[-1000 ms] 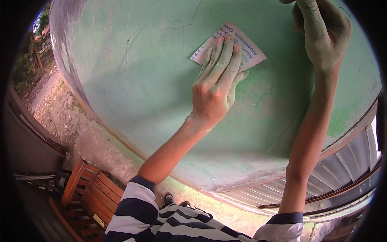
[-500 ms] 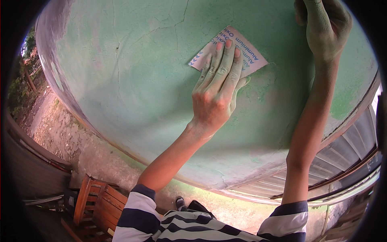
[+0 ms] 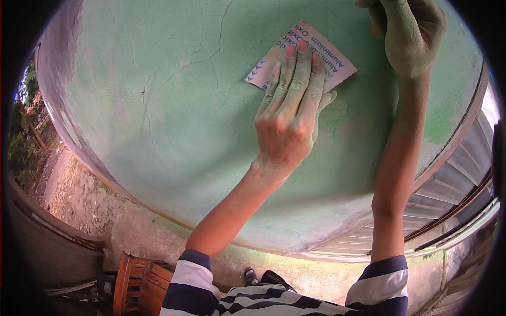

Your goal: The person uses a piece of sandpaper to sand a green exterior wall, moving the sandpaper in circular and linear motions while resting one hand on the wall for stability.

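My left hand (image 3: 284,118) lies over a sheet of sandpaper (image 3: 337,66), pressing it against a green wall (image 3: 184,137). Its fingers stretch upward across the printed backing, close together, with the thumb along the right side. The sheet is pale pink with blue print, and its lower part is hidden under the hand. Higher up on the right, my right hand (image 3: 414,47) is by the wall with its fingers bent. The picture's top edge cuts off part of that hand, so anything in its grasp is hidden. Pale dust coats both hands.
Thin cracks and worn patches mark the wall. Below it on the left stands a brown wooden chair (image 3: 150,284) on rough ground (image 3: 137,226). Grey slatted panels (image 3: 448,184) line the lower right. A foot (image 3: 250,275) shows at the bottom.
My left hand and the sandpaper have slid a little upward and right on the wall. My right hand appears slightly farther left and higher. The whole view has also shifted.
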A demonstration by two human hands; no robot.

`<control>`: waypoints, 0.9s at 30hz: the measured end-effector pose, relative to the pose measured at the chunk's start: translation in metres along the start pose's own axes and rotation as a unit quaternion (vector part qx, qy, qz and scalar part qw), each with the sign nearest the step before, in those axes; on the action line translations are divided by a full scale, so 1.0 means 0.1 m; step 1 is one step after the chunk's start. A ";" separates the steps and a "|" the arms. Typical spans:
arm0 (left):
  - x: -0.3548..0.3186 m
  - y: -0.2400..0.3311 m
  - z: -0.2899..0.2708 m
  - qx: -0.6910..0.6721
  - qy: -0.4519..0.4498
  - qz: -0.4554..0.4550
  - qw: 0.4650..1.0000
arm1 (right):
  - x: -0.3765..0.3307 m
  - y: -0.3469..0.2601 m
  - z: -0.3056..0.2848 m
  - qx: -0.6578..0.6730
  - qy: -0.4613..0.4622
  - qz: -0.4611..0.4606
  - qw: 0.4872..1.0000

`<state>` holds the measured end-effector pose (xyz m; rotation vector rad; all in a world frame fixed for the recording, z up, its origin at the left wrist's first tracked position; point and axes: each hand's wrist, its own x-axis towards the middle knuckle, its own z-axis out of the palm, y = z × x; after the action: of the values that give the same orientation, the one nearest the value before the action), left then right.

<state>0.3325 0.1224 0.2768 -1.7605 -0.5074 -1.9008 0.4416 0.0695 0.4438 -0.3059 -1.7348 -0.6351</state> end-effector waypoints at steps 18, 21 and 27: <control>-0.79 0.16 -0.17 -0.012 -0.081 -0.048 0.995 | -0.05 -0.04 -0.06 -0.083 0.084 0.015 0.993; -1.85 0.30 -0.35 0.001 -0.146 -0.051 0.988 | -0.06 0.02 -0.02 -0.048 0.083 -0.007 0.995; -1.56 0.14 -0.28 -0.032 -0.145 0.027 0.989 | -0.06 0.05 0.01 -0.021 0.079 -0.031 0.996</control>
<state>0.3244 0.1112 0.1186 -2.0861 -0.5007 -1.6484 0.4450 0.0749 0.4394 -0.2247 -1.5854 -0.7226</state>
